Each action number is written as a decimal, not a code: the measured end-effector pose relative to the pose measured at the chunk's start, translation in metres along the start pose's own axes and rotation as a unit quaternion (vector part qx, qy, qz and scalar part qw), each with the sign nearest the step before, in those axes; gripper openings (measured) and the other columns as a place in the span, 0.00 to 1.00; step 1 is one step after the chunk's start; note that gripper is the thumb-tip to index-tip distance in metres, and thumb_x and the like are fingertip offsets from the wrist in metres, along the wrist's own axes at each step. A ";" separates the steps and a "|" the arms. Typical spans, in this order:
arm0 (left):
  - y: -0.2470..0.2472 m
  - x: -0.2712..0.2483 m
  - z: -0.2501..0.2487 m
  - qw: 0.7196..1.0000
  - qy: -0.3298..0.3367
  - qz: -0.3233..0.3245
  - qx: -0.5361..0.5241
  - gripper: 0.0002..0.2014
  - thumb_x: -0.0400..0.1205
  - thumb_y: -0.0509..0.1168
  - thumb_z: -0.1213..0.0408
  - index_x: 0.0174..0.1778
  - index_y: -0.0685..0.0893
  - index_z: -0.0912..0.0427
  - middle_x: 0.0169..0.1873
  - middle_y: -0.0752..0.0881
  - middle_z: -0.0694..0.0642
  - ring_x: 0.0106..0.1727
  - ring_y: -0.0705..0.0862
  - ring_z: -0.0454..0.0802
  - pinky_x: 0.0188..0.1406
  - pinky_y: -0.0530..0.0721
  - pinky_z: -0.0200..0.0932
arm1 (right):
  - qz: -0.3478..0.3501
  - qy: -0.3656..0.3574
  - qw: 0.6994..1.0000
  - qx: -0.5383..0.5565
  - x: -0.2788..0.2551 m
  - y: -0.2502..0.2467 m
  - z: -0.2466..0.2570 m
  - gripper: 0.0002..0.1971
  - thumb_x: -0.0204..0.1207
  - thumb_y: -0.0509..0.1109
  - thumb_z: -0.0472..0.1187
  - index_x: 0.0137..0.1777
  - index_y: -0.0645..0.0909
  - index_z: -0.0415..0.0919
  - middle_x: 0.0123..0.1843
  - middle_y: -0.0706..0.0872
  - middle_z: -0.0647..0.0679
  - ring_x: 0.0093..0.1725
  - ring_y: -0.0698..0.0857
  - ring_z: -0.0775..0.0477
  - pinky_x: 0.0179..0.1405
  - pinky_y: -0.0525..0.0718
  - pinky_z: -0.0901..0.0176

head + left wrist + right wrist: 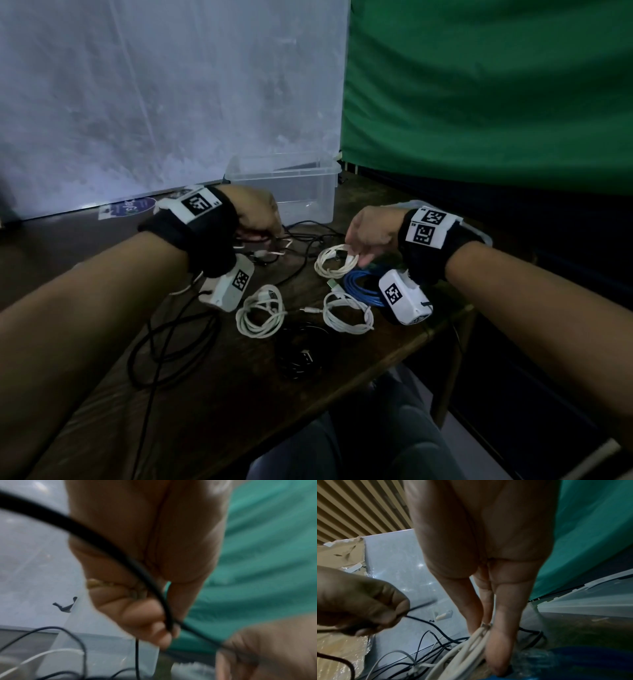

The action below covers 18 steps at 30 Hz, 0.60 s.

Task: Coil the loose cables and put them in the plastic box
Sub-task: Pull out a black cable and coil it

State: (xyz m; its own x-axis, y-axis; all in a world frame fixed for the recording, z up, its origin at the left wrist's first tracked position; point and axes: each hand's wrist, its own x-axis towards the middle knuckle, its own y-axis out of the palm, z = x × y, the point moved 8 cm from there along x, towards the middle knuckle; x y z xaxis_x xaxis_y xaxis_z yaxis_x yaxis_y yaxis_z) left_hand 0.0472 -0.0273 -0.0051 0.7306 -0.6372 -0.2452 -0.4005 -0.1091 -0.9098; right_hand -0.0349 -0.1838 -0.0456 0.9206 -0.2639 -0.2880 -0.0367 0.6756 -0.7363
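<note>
The left hand (pixel 255 216) is curled around a thin black cable (pixel 120 555) that it pinches at the fingers, up off the surface (pixel 219 383) above the tangle of loose black and white leads (pixel 274 250) lying just in front of the plastic box (pixel 291 192). The right hand (pixel 371 231) grips a coiled white cable (pixel 334 262), thumb and fingers closed on one side of the loop, which hangs low, at or just off the surface beside a blue coil (pixel 363 289)

Judging by what lies there, the coiling is well under way but the boxing has not begun: the plastic box looks empty, as far as its clear walls show. Two more white coils (pixel 260 313) (pixel 347 313) and a dark coil (pixel 301 356) sit finished on the near side of the surface, none of them in the box. Still loose are the tangle near the box and a long black cable (pixel 164 346) looping over the left part of the surface. So what remains is winding those loose leads and then moving every coil into the box
</note>
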 end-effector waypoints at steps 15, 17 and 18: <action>-0.079 -0.046 -0.057 0.862 0.299 -0.230 -0.338 0.09 0.81 0.64 0.74 0.37 0.79 0.59 0.29 0.80 0.58 0.25 0.79 0.43 0.29 0.82 0.32 | -0.111 -0.178 0.961 0.178 -0.012 -0.022 0.056 0.23 0.80 0.66 0.33 0.73 0.71 0.52 0.67 0.74 0.50 0.49 0.81 0.49 0.39 0.81 0.57; -0.083 -0.053 -0.061 0.846 0.323 -0.238 -0.351 0.09 0.81 0.64 0.75 0.38 0.78 0.59 0.31 0.80 0.57 0.30 0.79 0.47 0.31 0.83 0.34 | -0.106 -0.197 0.956 0.190 -0.014 -0.017 0.061 0.16 0.81 0.65 0.35 0.65 0.75 0.52 0.61 0.77 0.49 0.47 0.80 0.49 0.35 0.78 0.61; -0.084 -0.055 -0.062 0.841 0.332 -0.242 -0.353 0.09 0.81 0.64 0.75 0.38 0.78 0.58 0.31 0.80 0.57 0.30 0.79 0.47 0.32 0.83 0.34 | -0.110 -0.208 0.952 0.195 -0.015 -0.016 0.063 0.12 0.82 0.64 0.35 0.61 0.76 0.51 0.55 0.79 0.48 0.43 0.79 0.50 0.31 0.76 0.64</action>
State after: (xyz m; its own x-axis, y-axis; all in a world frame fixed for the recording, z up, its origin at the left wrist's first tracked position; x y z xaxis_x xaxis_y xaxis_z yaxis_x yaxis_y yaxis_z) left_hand 0.0064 -0.0308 0.1054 0.5262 -0.6483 0.5504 -0.5456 -0.7538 -0.3663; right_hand -0.0240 -0.1472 0.0094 0.9668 -0.1874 0.1737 0.2467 0.8615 -0.4437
